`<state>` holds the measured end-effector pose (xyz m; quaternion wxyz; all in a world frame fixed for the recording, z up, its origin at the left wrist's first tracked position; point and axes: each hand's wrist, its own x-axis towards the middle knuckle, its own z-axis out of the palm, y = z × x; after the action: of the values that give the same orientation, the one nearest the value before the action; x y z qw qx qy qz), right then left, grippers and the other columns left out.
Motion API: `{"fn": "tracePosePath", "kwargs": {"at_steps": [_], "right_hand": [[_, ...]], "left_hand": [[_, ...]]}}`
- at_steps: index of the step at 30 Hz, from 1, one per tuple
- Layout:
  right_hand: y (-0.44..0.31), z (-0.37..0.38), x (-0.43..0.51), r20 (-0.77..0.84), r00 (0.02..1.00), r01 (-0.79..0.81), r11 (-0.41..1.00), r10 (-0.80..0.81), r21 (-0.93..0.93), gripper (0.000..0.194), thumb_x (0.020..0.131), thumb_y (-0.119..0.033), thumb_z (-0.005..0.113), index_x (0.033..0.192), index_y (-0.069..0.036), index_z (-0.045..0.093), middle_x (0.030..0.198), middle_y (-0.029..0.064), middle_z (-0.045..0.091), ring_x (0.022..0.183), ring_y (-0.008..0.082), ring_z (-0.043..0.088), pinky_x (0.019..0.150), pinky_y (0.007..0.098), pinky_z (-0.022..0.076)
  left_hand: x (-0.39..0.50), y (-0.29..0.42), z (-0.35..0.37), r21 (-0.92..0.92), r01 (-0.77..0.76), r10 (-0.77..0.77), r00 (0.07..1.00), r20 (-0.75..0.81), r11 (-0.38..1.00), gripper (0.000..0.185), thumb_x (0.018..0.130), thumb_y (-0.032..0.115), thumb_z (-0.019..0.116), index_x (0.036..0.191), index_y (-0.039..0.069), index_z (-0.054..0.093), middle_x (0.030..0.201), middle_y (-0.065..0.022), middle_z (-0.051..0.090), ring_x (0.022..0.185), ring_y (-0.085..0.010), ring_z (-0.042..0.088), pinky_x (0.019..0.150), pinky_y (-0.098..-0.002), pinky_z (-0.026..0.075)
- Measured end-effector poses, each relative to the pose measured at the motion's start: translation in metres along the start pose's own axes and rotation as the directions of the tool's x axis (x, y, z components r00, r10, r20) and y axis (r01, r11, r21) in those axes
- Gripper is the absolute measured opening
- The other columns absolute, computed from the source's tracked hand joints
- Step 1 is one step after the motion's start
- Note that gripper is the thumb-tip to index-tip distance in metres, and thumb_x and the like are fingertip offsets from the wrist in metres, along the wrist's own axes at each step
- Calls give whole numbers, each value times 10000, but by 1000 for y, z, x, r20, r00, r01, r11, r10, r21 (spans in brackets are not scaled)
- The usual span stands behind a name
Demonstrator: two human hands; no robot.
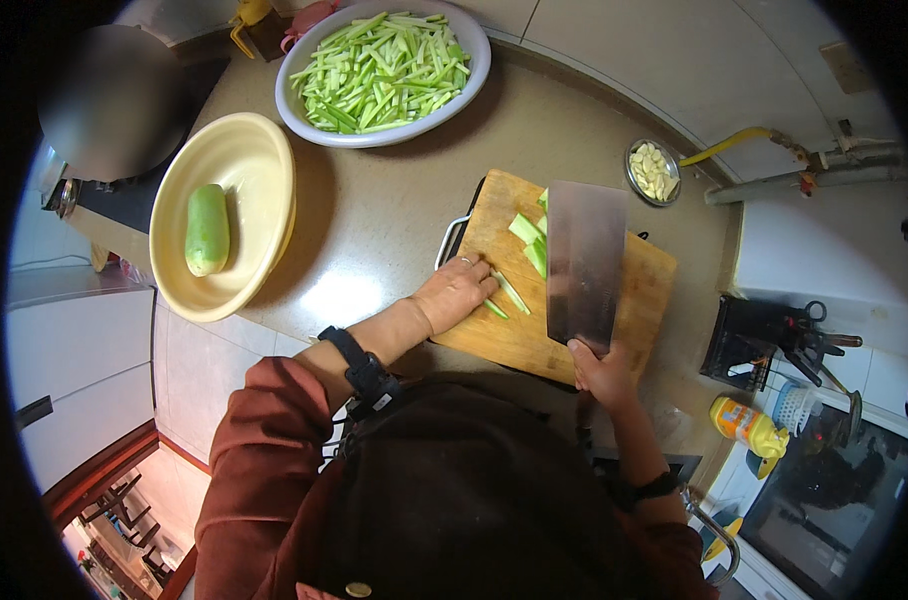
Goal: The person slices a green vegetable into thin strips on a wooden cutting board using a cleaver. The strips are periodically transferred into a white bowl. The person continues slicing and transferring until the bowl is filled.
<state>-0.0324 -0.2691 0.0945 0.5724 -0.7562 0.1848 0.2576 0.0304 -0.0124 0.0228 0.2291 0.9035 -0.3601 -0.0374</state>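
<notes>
My right hand (pixel 604 375) grips the handle of a broad cleaver (pixel 585 262), its blade flat to view above the wooden cutting board (pixel 649 281). Thick pieces of pale green vegetable (pixel 526 229) lie on the board beside the blade, which partly covers them. My left hand (pixel 461 292) rests at the board's left edge with fingers bent. By its fingertips are two thin green strips (pixel 512 294); whether the fingers pinch them is hidden.
A cream basin (pixel 262 142) to the left holds a pale green gourd-like vegetable (pixel 207 229). Behind it, a large bowl (pixel 476 56) is heaped with cut green strips (pixel 386 75). Peeled garlic cloves (pixel 651 169) fill a small metal bowl. A yellow bottle (pixel 746 427) and a faucet (pixel 724 536) are at right.
</notes>
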Motion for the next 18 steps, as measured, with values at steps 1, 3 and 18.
{"fn": "tracePosePath", "kwargs": {"at_steps": [1, 3, 18], "right_hand": [[-1, -2, -2, 1, 1000, 6, 999, -6, 39, 158, 854, -145, 596, 815, 4, 560, 550, 9, 481, 417, 88, 437, 395, 266, 377], [-2, -3, -5, 0, 1000, 7, 991, -7, 130, 153, 858, -126, 594, 821, 11, 537, 541, 11, 463, 408, 90, 420, 395, 273, 377], [-20, -3, -6, 322, 945, -225, 839, 63, 496, 121, 859, -82, 559, 810, -78, 448, 503, -15, 365, 364, 93, 346, 381, 284, 330]], "left_hand": [[4, 1, 0, -8, -22, 23, 1000, 19, 1000, 187, 733, 72, 582, 916, 36, 591, 974, -109, 547, 1002, -269, 535, 881, -334, 438], [13, 3, 2, 61, -68, 72, 996, -61, 996, 184, 735, 72, 574, 914, 35, 585, 994, -116, 547, 1018, -280, 530, 879, -335, 438], [31, 14, -19, -817, 333, -279, 822, 496, -471, 156, 949, 164, 463, 1065, 65, 498, 1037, -85, 610, 939, -171, 616, 817, -310, 523]]}}
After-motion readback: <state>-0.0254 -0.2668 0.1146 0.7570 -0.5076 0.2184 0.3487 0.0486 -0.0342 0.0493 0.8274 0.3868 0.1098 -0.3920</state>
